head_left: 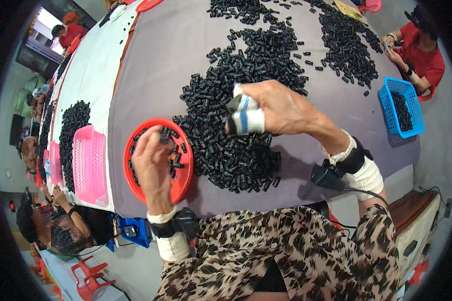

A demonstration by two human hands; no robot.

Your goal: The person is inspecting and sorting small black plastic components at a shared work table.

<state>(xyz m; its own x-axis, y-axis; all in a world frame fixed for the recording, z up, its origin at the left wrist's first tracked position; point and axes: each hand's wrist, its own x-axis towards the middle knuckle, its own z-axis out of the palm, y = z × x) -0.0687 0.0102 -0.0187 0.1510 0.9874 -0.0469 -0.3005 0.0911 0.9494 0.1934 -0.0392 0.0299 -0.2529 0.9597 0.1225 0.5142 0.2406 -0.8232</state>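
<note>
Right hand (pixel 273 108), centre of the frame: fingers (pixel 248 120) wrapped in white tape, curled tight and pinched round a small dark piece (pixel 234 104) — too small to tell more. Hovering over the near edge of the big heap of small black parts (pixel 236 145) spread across the grey cloth (pixel 155 65). Black band and small device strapped at that wrist, white wrap behind it.

Left hand (pixel 150 168), lower left of centre: lying across the round red tray (pixel 183 180), fingers bent loosely down among the few black parts in it; whether anything is actually gripped cannot be told. Tray just beside the heap, its right rim touching the outermost parts.

Further left, a pink basket (pixel 88 165) on the white cloth, next to another dark mound (pixel 73 125). Upper right, a second spread of black parts (pixel 346 45), and at the right edge a blue basket (pixel 402 108) holding more of them — just beside it a person in red (pixel 424 55), hands busy. More people along the left rim of the frame.
</note>
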